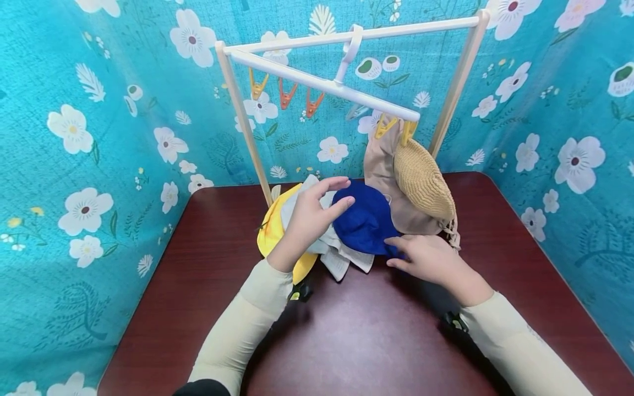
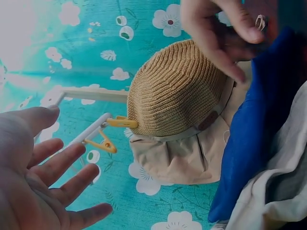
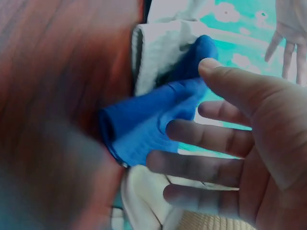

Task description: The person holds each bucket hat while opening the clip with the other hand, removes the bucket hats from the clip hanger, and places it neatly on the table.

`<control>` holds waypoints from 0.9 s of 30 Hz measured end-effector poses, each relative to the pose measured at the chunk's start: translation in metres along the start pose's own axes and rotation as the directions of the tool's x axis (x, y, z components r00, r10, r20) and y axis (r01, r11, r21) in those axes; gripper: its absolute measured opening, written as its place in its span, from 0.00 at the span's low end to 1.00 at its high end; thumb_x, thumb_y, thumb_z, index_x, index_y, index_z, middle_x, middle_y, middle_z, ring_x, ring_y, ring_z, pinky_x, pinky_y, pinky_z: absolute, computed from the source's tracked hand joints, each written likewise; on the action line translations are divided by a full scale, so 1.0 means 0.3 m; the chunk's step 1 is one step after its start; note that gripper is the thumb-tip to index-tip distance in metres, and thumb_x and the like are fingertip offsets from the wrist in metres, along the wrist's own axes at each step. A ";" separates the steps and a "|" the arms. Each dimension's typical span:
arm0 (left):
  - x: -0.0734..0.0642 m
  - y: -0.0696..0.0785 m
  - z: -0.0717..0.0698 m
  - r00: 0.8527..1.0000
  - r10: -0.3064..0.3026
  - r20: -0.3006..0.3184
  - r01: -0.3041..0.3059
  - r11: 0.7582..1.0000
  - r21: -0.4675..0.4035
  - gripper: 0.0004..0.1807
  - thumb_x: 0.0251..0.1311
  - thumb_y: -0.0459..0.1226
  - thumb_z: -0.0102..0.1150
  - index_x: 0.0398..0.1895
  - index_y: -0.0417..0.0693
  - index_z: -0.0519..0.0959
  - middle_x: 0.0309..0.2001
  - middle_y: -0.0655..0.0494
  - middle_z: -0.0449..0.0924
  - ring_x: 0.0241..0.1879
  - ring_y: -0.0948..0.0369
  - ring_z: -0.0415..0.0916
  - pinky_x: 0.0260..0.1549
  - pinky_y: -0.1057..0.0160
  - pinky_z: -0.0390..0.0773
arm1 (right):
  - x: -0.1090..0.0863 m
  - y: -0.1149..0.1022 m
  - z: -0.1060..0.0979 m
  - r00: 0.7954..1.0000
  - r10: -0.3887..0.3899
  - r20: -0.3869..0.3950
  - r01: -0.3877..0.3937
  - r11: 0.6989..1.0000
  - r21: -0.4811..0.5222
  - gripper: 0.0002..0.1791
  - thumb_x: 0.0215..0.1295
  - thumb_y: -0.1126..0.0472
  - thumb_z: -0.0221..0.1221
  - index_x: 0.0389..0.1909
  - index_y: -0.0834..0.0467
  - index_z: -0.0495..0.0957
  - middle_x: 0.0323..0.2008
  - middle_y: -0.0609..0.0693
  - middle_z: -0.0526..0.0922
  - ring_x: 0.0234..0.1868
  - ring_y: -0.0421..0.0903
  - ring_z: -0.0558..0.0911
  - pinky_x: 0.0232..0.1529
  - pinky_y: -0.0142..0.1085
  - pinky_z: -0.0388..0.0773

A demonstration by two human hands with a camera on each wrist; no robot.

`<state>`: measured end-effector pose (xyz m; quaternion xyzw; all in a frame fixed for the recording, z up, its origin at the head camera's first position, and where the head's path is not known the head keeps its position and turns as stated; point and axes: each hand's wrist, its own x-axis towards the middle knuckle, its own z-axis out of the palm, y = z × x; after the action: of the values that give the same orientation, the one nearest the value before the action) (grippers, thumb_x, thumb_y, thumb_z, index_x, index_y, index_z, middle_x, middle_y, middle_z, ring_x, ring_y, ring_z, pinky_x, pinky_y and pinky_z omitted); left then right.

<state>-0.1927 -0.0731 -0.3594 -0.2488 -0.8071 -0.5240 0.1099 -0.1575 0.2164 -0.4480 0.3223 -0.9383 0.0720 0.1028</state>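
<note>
A blue cloth hat (image 1: pixel 364 217) lies in the middle of the pile in the head view. My left hand (image 1: pixel 317 212) hovers at its left side, fingers spread and holding nothing, as the left wrist view also shows. At the hat's right lower brim is my right hand (image 3: pixel 268 139), its fingers extended and apart, the fingertips overlapping the blue cloth. Under and left of the blue hat lie a light grey cloth hat (image 1: pixel 334 258) and a yellow hat (image 1: pixel 271 228). A tan knitted hat (image 2: pixel 177 91) with a beige fabric brim (image 1: pixel 381 165) hangs from clips beside them.
A wooden rack (image 1: pixel 448 82) stands at the back, carrying a white hanger (image 1: pixel 327 85) that slants toward me. Yellow clips (image 1: pixel 385 127) hold the tan hat; orange clips (image 1: pixel 312 103) hang farther left. Flowered teal cloth (image 1: pixel 84 209) surrounds the dark red table (image 1: pixel 342 335).
</note>
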 end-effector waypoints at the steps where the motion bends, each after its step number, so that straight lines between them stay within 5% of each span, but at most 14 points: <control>1: -0.007 -0.001 0.000 1.000 0.009 0.000 -0.009 1.000 -0.004 0.24 0.67 0.52 0.65 0.64 0.57 0.80 0.58 0.63 0.84 0.61 0.70 0.76 0.66 0.55 0.72 | -0.002 0.004 -0.009 1.000 -0.002 -0.014 0.003 1.000 0.005 0.27 0.61 0.42 0.70 0.57 0.52 0.83 0.39 0.46 0.89 0.36 0.42 0.87 0.33 0.43 0.83; 8: -0.057 -0.020 -0.009 0.998 0.055 -0.010 -0.055 0.998 -0.025 0.23 0.67 0.48 0.67 0.63 0.55 0.81 0.57 0.61 0.84 0.60 0.68 0.77 0.65 0.57 0.74 | -0.018 0.039 -0.094 0.993 -0.035 -0.113 0.037 0.999 0.015 0.26 0.62 0.44 0.70 0.58 0.52 0.83 0.46 0.48 0.90 0.38 0.44 0.88 0.33 0.44 0.84; 16: -0.102 -0.042 -0.008 0.999 0.035 -0.005 -0.035 0.999 -0.026 0.23 0.67 0.49 0.67 0.63 0.53 0.81 0.57 0.64 0.84 0.61 0.67 0.77 0.66 0.52 0.72 | -0.045 0.089 -0.178 0.961 -0.081 -0.265 0.082 0.997 -0.008 0.25 0.56 0.51 0.74 0.56 0.50 0.84 0.38 0.45 0.89 0.32 0.39 0.87 0.29 0.42 0.83; 27: -0.126 -0.068 -0.009 1.000 0.028 -0.008 -0.028 1.000 0.004 0.23 0.67 0.47 0.68 0.63 0.53 0.81 0.58 0.64 0.84 0.60 0.67 0.78 0.66 0.54 0.72 | -0.066 0.180 -0.258 0.910 -0.015 -0.414 0.029 0.999 0.026 0.25 0.53 0.56 0.75 0.55 0.52 0.86 0.32 0.44 0.87 0.24 0.36 0.77 0.25 0.33 0.73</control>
<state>-0.1713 -0.0931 -0.3910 -0.2578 -0.8041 -0.5219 0.1209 -0.1645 0.2859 -0.3815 0.3119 -0.8903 0.1523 0.2947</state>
